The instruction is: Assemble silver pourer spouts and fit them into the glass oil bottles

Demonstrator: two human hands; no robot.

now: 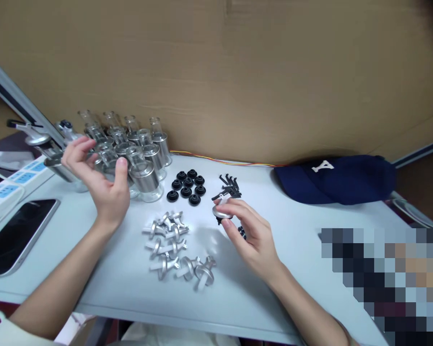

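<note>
My left hand [103, 185] is raised in front of the glass bottles, palm up, with loosely bent fingers and the thumb apart. Behind it, several clear bottles with metal sleeves [144, 177] stand in rows, partly hidden by the hand. Between the thumb and fingers of my right hand [254, 235] is a silver pourer spout [222, 213] with a dark piece on its underside. Black levers [231, 185] lie just beyond it. Small black parts [242, 232] show partly behind the right hand. Silver pourer spouts with white tubes [173, 247] and black rubber stoppers [186, 192] lie between the hands.
At left are a phone [19, 235], a white power strip [12, 182] and a bottle topped with a spout [39, 139]. A navy cap [339, 180] rests at the back right. A cardboard wall [216, 81] rises behind, with thin wires [216, 159] along its base.
</note>
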